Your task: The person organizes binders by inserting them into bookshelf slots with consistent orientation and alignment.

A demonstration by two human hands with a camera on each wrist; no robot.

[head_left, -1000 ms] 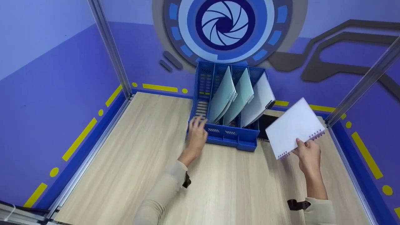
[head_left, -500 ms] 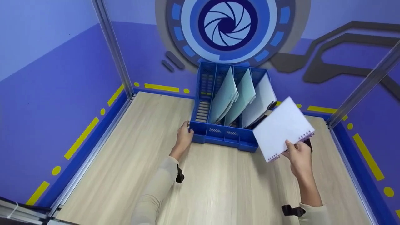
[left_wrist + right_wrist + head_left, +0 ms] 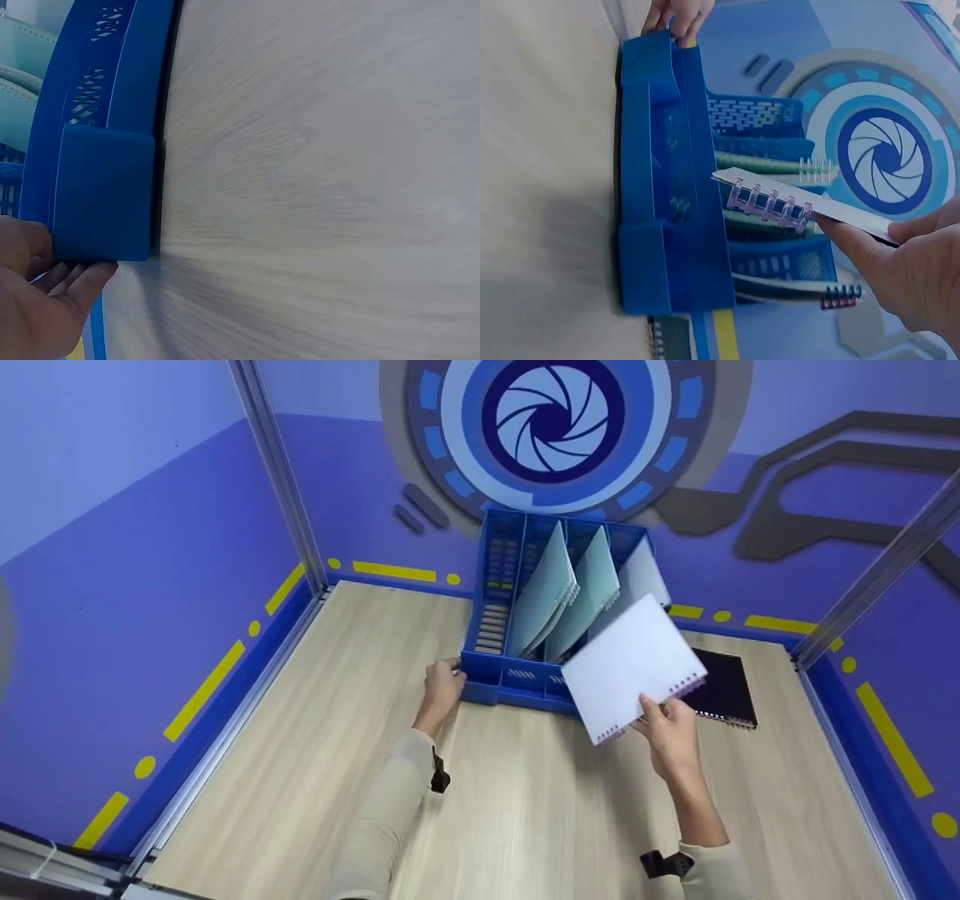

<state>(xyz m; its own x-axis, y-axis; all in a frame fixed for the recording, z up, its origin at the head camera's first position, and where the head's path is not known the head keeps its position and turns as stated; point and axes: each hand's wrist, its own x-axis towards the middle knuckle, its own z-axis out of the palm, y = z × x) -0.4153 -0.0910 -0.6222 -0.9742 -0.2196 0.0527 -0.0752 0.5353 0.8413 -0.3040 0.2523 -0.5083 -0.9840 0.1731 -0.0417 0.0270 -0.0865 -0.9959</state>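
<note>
My right hand (image 3: 673, 739) pinches a white spiral notebook (image 3: 634, 666) by its coil edge, thumb on top. The notebook is tilted in front of the right part of a blue file rack (image 3: 480, 667), hiding some of it; its purple coil (image 3: 769, 206) shows in the right wrist view. My left hand (image 3: 442, 690) grips the rack's front left corner, and in the left wrist view its fingertips (image 3: 94, 281) lie against the side wall. Mint-green notebooks (image 3: 541, 600) stand in the middle compartments. A white notebook (image 3: 641, 570) leans in the right one.
A black spiral notebook (image 3: 724, 686) lies on the wooden table (image 3: 510, 810) to the right of the rack. Behind the rack rises a purple-blue printed wall (image 3: 360, 495), with metal posts (image 3: 281, 472) at the corners.
My right hand has carried the white notebook left, over the rack's front, uncovering the black one. My left hand has moved from the rack's front edge to grip its left corner.
</note>
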